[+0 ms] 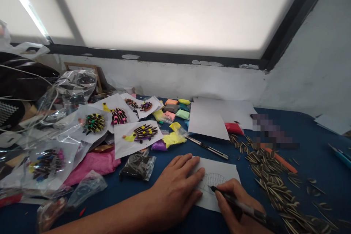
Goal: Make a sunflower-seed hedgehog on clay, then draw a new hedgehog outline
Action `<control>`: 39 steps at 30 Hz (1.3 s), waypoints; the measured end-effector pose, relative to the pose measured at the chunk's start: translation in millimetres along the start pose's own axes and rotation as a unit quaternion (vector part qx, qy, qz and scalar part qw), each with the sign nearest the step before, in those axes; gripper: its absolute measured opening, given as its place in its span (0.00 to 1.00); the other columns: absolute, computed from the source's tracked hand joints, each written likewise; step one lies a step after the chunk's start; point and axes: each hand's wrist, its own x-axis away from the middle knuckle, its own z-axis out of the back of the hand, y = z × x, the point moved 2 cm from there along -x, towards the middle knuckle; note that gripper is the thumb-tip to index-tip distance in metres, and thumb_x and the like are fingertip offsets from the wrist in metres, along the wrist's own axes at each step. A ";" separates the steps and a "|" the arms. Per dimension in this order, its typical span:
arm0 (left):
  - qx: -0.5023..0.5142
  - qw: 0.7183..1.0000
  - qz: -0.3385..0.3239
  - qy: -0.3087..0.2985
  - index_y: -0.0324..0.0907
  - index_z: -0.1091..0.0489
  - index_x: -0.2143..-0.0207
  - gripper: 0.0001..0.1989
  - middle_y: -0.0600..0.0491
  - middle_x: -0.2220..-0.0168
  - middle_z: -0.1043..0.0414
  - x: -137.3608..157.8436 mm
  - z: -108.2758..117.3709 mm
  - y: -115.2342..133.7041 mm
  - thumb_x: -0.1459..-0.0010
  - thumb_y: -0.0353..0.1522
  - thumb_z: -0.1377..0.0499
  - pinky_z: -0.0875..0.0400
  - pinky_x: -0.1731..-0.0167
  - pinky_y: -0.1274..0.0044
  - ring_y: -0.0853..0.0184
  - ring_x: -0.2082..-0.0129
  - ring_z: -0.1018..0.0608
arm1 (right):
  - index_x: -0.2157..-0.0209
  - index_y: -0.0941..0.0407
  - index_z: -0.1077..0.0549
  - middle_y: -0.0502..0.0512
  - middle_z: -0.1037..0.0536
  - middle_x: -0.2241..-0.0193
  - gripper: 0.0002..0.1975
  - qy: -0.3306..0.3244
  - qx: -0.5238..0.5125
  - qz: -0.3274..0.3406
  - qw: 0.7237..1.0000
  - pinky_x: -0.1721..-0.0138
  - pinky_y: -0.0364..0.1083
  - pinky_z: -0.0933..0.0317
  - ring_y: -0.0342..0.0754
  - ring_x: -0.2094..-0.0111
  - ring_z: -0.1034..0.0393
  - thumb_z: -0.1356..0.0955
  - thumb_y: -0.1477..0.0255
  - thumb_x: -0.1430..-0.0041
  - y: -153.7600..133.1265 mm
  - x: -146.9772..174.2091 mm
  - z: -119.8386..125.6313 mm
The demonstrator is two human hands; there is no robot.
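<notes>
A small white sheet of paper [231,170] lies on the dark blue table, with a rounded outline filled with short dark marks drawn on it. My left hand [179,181] rests flat on the sheet's left side, fingers stretched out. In my right hand [240,204] is a black pen [236,201], its tip at the lower part of the drawing. Just beyond the sheet lies a utility knife [207,147]. Left of my left hand sits a clear packet of black clay [138,166]. Striped sunflower seeds [274,182] are heaped to the right.
Several papers bearing hedgehog figures of clay and seeds [141,133] lie at the left. Colourful clay packets [171,108] and blank white sheets [207,120] stand farther back. A red packet [234,128] and an orange strip [282,161] are near the seeds. Clear plastic bags [87,188] clutter the left.
</notes>
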 end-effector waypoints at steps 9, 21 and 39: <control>-0.003 1.000 -0.001 0.003 0.41 0.37 0.38 0.23 0.43 0.35 0.42 0.6 -2.2 -2.0 0.35 0.35 0.44 0.43 0.40 0.55 0.48 0.36 0.40 | 0.66 0.50 0.33 0.42 0.24 0.78 0.05 -0.013 -0.015 -0.012 1.000 0.76 0.35 0.33 0.39 0.79 0.25 0.37 0.71 0.34 2.4 1.4 -2.6; -0.001 1.000 0.003 -0.004 0.40 0.37 0.38 0.23 0.42 0.35 0.43 0.2 -1.2 -1.0 0.34 0.36 0.45 0.44 0.39 0.55 0.48 0.35 0.41 | 0.69 0.50 0.32 0.42 0.26 0.82 0.08 0.031 0.032 -0.027 0.999 0.81 0.35 0.35 0.41 0.83 0.27 0.37 0.68 0.35 7.3 3.0 2.8; -0.005 1.000 0.001 -0.009 0.40 0.37 0.38 0.23 0.41 0.35 0.43 0.6 -1.8 -1.1 0.33 0.36 0.45 0.44 0.39 0.54 0.47 0.35 0.41 | 0.68 0.50 0.32 0.42 0.23 0.79 0.07 -0.003 0.017 -0.028 0.999 0.78 0.35 0.34 0.40 0.80 0.25 0.37 0.69 0.34 3.5 -0.1 2.9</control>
